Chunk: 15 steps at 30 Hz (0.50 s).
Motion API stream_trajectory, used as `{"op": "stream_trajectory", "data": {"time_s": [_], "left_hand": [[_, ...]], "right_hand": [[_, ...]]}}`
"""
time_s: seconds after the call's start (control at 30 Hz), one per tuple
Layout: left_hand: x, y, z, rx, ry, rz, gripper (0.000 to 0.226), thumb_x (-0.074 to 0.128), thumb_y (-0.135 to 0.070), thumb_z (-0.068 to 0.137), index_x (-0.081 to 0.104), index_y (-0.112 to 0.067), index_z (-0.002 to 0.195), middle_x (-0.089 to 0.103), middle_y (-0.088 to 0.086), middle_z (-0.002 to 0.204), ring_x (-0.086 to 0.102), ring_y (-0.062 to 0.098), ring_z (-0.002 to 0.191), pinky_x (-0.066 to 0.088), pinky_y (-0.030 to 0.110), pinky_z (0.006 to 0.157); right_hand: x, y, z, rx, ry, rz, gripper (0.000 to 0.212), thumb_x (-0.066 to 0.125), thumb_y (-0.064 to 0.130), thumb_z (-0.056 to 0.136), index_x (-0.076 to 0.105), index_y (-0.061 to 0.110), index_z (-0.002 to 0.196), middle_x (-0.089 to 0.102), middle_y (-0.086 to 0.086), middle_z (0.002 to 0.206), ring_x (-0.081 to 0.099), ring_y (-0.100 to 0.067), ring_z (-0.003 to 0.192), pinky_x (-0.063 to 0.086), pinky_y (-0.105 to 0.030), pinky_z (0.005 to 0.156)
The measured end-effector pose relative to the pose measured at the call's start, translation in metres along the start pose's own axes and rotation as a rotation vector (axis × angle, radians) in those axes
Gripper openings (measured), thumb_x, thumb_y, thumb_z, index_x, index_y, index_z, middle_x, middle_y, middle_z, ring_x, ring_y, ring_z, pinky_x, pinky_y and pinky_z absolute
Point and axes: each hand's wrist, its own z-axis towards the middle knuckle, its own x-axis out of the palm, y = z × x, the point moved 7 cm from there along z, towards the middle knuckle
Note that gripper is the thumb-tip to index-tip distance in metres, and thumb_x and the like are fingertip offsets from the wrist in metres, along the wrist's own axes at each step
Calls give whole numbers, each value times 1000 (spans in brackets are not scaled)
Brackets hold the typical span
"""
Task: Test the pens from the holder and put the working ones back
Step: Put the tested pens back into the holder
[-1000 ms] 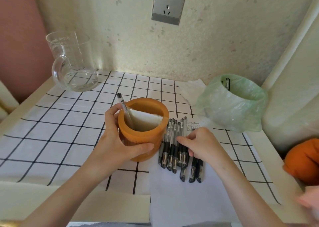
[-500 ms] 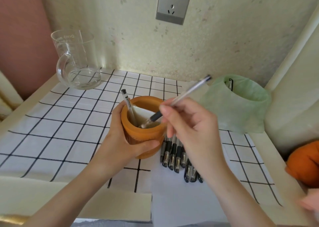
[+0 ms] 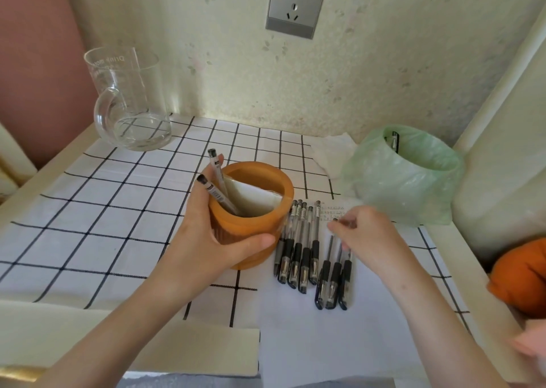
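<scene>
My left hand [image 3: 204,240] grips the orange pen holder [image 3: 257,213] around its left side. Two pens [image 3: 217,181] lean against the holder's left rim, caps up, beside a white paper liner. To the right of the holder, several black-grip pens [image 3: 298,257] lie side by side on a white sheet of paper [image 3: 310,334]. My right hand [image 3: 366,237] rests over the upper ends of the rightmost pens [image 3: 335,278]. Its fingertips are pinched on the top of one that still lies flat. The hand is slightly blurred.
A small bin lined with a green bag [image 3: 410,181] stands at the back right, a pen clip showing inside. A glass jug [image 3: 130,104] sits at the back left, a white tissue [image 3: 331,151] by the wall. An orange object [image 3: 523,275] lies at the right edge.
My right hand dropped the pen it carried into the holder, where two now stand. The hand came back down to the row of pens on the paper.
</scene>
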Motion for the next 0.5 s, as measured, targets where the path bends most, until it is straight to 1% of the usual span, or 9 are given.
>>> {"op": "stream_trajectory", "data": {"time_s": [0.07, 0.13, 0.2, 0.27, 0.33, 0.37, 0.4, 0.43, 0.5], "left_hand": [[0, -3, 0, 15, -2, 21, 92, 84, -41, 48, 22, -60, 113, 44, -39, 108, 45, -25, 101, 39, -4, 71], [0, -2, 1, 9, -4, 16, 89, 84, -47, 49, 23, -62, 112, 44, -48, 103, 45, -24, 101, 40, -4, 71], [-2, -1, 2, -27, -4, -36, 82, 78, -52, 51, 24, -63, 111, 46, -48, 102, 48, -21, 101, 43, -2, 70], [-2, -1, 2, -35, -1, -40, 83, 81, -54, 51, 25, -62, 111, 47, -48, 101, 49, -21, 100, 44, -1, 69], [-1, -2, 1, -27, -10, 2, 87, 84, -50, 49, 24, -61, 109, 46, -47, 99, 48, -23, 98, 43, -2, 68], [-1, -2, 1, -25, -23, 22, 87, 81, -47, 46, 23, -61, 109, 47, -44, 101, 48, -24, 97, 42, -2, 68], [-2, -2, 1, -25, -39, 41, 87, 79, -47, 44, 23, -60, 110, 47, -39, 103, 48, -23, 97, 42, -2, 68], [-2, -1, 1, -24, -52, 51, 89, 78, -46, 44, 22, -60, 112, 47, -35, 106, 48, -23, 97, 43, -2, 68], [-4, 0, 2, -8, -64, 51, 94, 78, -45, 45, 20, -58, 118, 48, -31, 110, 49, -19, 101, 45, 1, 72]], "right_hand": [[12, 1, -1, 7, 41, -15, 28, 59, 31, 92, 67, 5, 97, 66, -5, 73, 60, -16, 59, 43, -23, 52], [19, 5, -1, 10, 35, -34, 33, 60, 31, 91, 67, -1, 98, 70, -14, 85, 68, -25, 76, 50, -30, 63], [23, 8, -1, 16, 3, -57, 36, 60, 29, 91, 66, -5, 99, 68, -21, 99, 66, -34, 90, 53, -37, 75], [26, 8, 0, 2, -13, -59, 36, 59, 27, 90, 66, -8, 95, 69, -23, 95, 67, -35, 83, 53, -38, 71], [28, 6, 4, 4, -16, -33, 33, 60, 25, 88, 64, -5, 75, 65, -16, 67, 57, -25, 57, 44, -30, 55], [29, 4, 5, 23, -12, -2, 34, 60, 24, 87, 57, 1, 62, 53, -8, 51, 45, -19, 48, 36, -27, 50], [29, 2, 7, 35, -3, 44, 36, 60, 23, 86, 48, 8, 55, 40, 1, 42, 36, -15, 42, 30, -25, 47], [28, 1, 8, 42, 7, 102, 37, 60, 24, 85, 44, 12, 54, 35, 5, 41, 32, -13, 40, 28, -23, 45], [22, 4, 9, 16, -3, 208, 25, 60, 26, 86, 52, 12, 67, 50, 5, 58, 46, -12, 51, 34, -20, 50]]}}
